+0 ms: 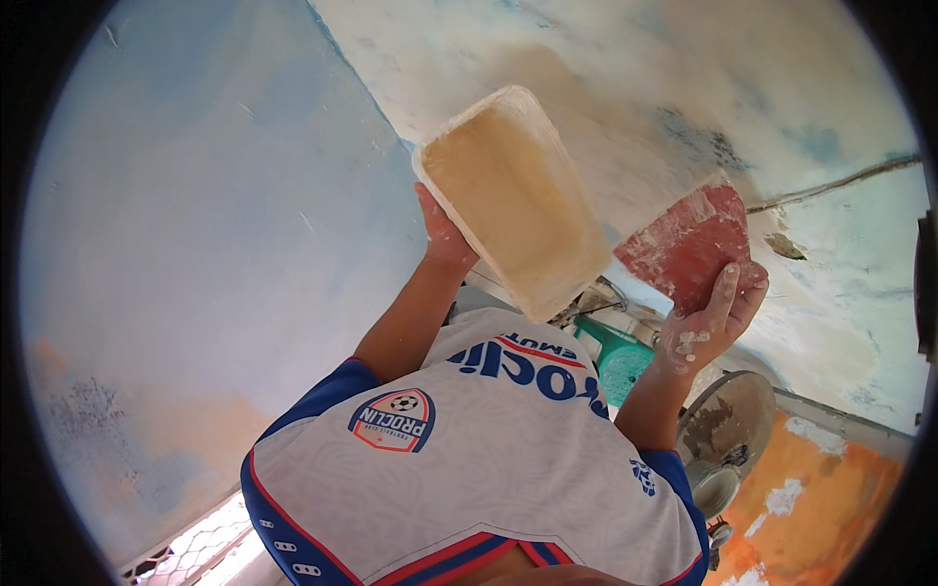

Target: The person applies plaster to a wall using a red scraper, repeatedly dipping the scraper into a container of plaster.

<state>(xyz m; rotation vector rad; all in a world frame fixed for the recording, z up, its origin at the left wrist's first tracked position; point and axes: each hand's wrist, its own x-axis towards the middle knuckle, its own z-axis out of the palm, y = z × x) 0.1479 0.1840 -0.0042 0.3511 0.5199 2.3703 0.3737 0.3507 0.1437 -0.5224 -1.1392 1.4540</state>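
In my left hand (447, 234) is a shallow rectangular plastic tub (518, 200), gripped by its long left side. The tub is tilted so that its beige inside shows, and its rim is smeared white. My right hand (708, 327) is closed on a dark red, flat putty spreader (696, 244) with a wide edge pointing up and left. Whitish paste streaks the spreader, and lumps of it stick to my right fingers and wrist. The spreader is beside the tub's right edge, close to it. Part of my left fingers is hidden behind the tub.
A patchy blue and white wall (195, 215) rises at the left, another stained surface (831, 98) with a crack at the upper right. Low on the right are a green plastic thing (620, 366), a round dirty disc (728, 420), a pale bowl (715, 488) and a peeling orange surface (831, 508).
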